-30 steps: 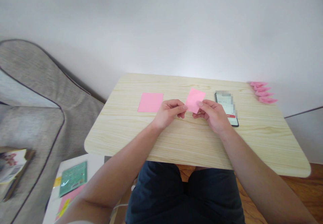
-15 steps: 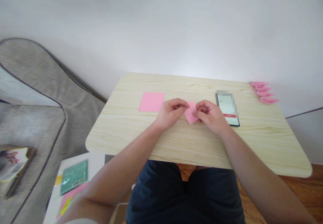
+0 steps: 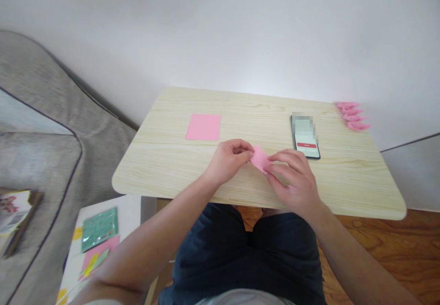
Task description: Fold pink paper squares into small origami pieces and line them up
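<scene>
A small folded piece of pink paper (image 3: 260, 158) is held just over the table between my two hands. My left hand (image 3: 231, 160) pinches its left corner between thumb and fingers. On the other side, my right hand (image 3: 294, 176) grips the right edge, its thumb below and fingers above. A flat square of pink paper (image 3: 203, 127) lies on the table beyond my left hand. Behind my right hand rests a phone (image 3: 305, 140) with its screen lit.
Several folded pink paper shapes (image 3: 354, 116) stand in a row at the table's far right corner. The wooden table (image 3: 165, 158) backs onto a white wall. At the lower left, a white stand holds a green packet (image 3: 99, 228), beside a grey sofa (image 3: 99, 153).
The folded paper has turned and come slightly nearer to me. My right hand has shifted toward me and changed its grip. The whole view has moved a little.
</scene>
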`<state>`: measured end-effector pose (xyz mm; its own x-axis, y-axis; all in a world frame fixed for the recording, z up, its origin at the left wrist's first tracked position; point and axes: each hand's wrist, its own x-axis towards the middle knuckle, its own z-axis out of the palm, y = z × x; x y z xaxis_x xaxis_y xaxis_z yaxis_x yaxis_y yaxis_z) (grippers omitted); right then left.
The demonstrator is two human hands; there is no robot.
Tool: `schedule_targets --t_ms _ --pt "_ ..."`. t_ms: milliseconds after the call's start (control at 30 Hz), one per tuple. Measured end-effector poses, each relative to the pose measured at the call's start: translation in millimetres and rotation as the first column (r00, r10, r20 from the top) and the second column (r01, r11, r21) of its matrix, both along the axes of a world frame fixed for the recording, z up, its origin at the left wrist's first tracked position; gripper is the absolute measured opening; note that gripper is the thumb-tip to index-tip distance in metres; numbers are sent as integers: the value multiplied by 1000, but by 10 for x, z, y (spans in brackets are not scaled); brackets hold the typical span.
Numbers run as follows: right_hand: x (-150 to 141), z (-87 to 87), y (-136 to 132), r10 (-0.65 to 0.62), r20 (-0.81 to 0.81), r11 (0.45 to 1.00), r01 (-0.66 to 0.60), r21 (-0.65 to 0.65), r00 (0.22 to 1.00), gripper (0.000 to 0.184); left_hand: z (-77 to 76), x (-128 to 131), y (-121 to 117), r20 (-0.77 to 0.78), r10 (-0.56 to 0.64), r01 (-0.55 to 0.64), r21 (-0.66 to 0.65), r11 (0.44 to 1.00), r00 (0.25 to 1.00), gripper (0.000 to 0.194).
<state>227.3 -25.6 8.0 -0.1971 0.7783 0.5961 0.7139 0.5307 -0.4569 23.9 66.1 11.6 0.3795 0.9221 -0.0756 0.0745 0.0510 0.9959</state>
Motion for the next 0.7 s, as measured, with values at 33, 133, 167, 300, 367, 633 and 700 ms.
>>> schedule_targets --t_ms 33,133,167,300,367,633,700 --pt "4 -35 -67 12 -1 1000 -12 -15 1000 35 -17 -32 -100 -68 3 0 48 999 998 8" --pt "14 -128 -242 43 15 995 -42 -87 999 30 -73 -135 -404 -348 97 48 386 921 933 4" --pt "17 -152 -288 54 28 992 -50 -114 998 28 -91 -166 -496 -432 150 88 483 871 889 3" --pt "31 -188 -392 88 84 977 -70 -200 993 21 -150 -246 -752 -588 244 236 621 748 771 12" --pt "32 -172 -405 85 102 971 -59 -233 991 17 -174 -261 -816 -586 208 300 649 699 783 18" --pt "-20 -103 -375 3 132 945 40 -325 991 9 -219 -323 -942 -590 195 328 659 677 783 23" --pt "-41 -116 -363 -26 138 941 71 -330 990 10 -228 -342 -962 -580 204 315 666 676 788 23"
